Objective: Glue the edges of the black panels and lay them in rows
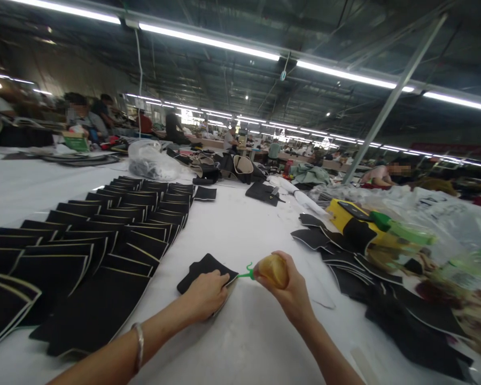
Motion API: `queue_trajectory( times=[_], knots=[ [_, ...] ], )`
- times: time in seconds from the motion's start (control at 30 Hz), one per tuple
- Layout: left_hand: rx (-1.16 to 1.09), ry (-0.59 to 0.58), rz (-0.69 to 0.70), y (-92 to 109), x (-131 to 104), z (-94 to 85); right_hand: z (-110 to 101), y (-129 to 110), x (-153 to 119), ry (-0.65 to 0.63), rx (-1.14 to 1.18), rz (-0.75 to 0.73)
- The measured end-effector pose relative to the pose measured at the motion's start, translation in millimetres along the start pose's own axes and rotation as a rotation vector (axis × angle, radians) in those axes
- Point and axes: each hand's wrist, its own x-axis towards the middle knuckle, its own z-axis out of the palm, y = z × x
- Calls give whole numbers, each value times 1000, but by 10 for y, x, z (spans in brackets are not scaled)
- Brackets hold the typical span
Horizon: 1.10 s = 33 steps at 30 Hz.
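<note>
A small stack of black fabric pieces (206, 272) lies on the white table (240, 224) in front of me. My left hand (209, 294) presses on its right part, the fingers bent over the edge and the thumb side hidden. Wrapped in my right hand (291, 291) is a squeeze bottle (273, 271) of amber liquid, tilted with its green nozzle (246, 274) pointing left. The nozzle tip meets the right corner of the black pieces, close to my left fingertips.
Overlapping rows of black pieces (124, 235) cover the left side. More black pieces (350, 272) lie right, beside a yellow box (339, 216) and a green-topped container (409, 235). Plastic bags (154, 160) and a black piece (263, 192) lie farther back. Several people are in the background.
</note>
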Motion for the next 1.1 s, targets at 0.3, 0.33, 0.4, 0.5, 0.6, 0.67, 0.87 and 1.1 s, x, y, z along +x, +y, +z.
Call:
queue_trajectory(
  times=[0.3, 0.33, 0.4, 0.5, 0.6, 0.67, 0.87, 1.1],
  knots=[
    [-34, -31, -5, -26, -10, 10, -4, 54, -30, -37, 123, 90],
    [-31, -36, -4, -28, -11, 8, -7, 63, -16, -20, 126, 94],
    [-24, -46, -5, -28, -16, -1, -10, 78, 4, 18, 110, 98],
    [-23, -49, -7, -23, -29, -12, -9, 67, -11, 0, 117, 94],
    [-36, -39, 0, -23, -41, -13, -12, 28, -47, -80, 188, 109],
    [-35, -35, 0, -26, -44, -11, -16, 16, -52, -79, 227, 132],
    [-22, -43, 0, -35, -48, -7, -4, 23, -90, -8, 265, 171],
    [-22, -45, 10, -58, -47, 12, 26, -35, -171, -45, 299, 200]
  ],
)
